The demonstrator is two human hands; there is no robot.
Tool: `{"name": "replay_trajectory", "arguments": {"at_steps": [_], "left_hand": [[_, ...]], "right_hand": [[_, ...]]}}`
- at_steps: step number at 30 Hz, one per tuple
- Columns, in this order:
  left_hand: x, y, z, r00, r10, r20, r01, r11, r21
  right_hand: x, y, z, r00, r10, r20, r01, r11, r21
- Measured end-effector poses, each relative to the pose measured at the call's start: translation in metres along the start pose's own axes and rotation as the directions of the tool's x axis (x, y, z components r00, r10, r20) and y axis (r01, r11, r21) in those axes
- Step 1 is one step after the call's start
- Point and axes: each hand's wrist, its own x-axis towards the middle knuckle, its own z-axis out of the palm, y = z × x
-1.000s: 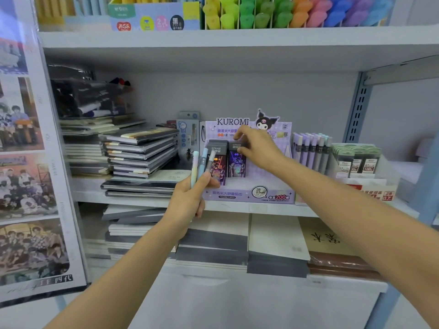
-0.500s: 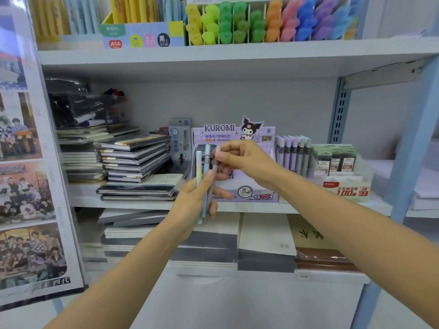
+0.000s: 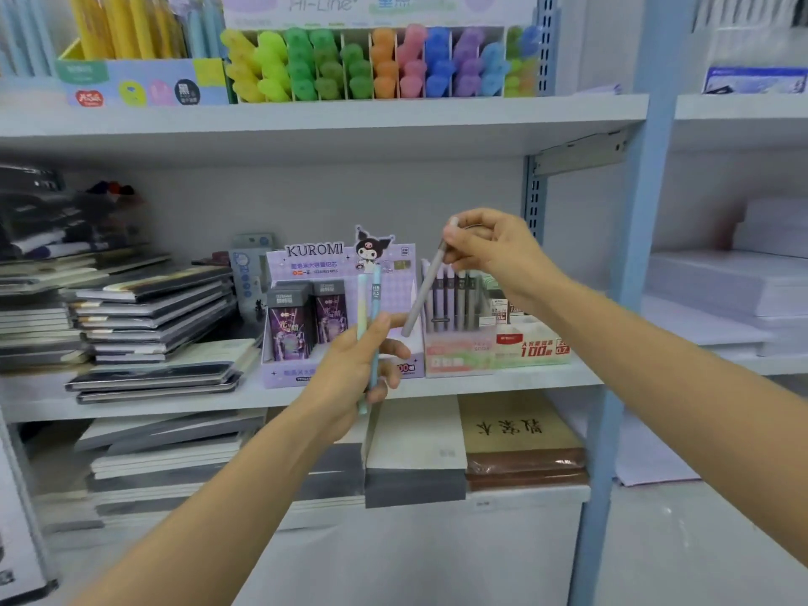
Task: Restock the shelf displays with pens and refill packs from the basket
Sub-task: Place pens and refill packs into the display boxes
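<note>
My left hand (image 3: 354,369) grips two pastel pens (image 3: 369,308), one pale yellow-green and one light blue, upright in front of the purple Kuromi display box (image 3: 341,264) on the middle shelf. My right hand (image 3: 489,251) pinches the top of a grey pen (image 3: 424,295) that hangs slanted, its lower tip near my left fingers. Behind it a pink display (image 3: 454,343) holds several grey and lilac pens upright. Two dark refill packs (image 3: 306,321) stand in the Kuromi box. No basket is in view.
Notebook stacks (image 3: 148,317) fill the shelf's left side and the shelf below. A lead-refill box (image 3: 531,338) sits right of the pen display. Coloured highlighters (image 3: 371,63) line the upper shelf. A blue upright post (image 3: 625,299) bounds the bay at right.
My right hand has pulled the grey pen out of my left hand's bundle and lifted it up and to the right. The view has shifted up and right.
</note>
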Motion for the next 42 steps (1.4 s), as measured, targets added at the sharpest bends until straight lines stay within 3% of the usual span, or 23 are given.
{"name": "replay_trajectory", "arguments": {"at_steps": [5,9,15,23,34,42], "left_hand": [[0.017,-0.006,0.011,0.999,-0.003,-0.04,0.004,1.0,0.015],[0.027,-0.009,0.019,0.995,-0.049,-0.083,0.047,0.998,-0.034],[0.037,-0.019,0.014,0.987,-0.059,-0.146,0.047,0.995,-0.082],[0.037,-0.03,-0.004,0.999,-0.016,-0.037,0.015,0.999,-0.029],[0.034,-0.032,-0.008,1.0,0.015,0.002,-0.015,1.0,-0.004],[0.031,-0.027,-0.006,0.999,-0.033,-0.036,0.031,0.998,-0.045]], "right_hand": [[0.016,-0.001,-0.051,0.979,-0.095,-0.179,0.053,0.973,-0.224],[0.023,0.017,-0.059,0.974,-0.119,-0.192,0.044,0.933,-0.358],[0.03,0.045,-0.036,0.985,-0.101,-0.137,0.044,0.93,-0.364],[0.041,0.051,-0.019,0.996,-0.087,0.021,0.086,0.873,-0.48],[0.045,0.054,-0.008,0.983,-0.069,0.173,0.152,0.83,-0.536],[0.05,0.064,-0.005,0.989,-0.112,0.097,0.147,0.822,-0.55]]}}
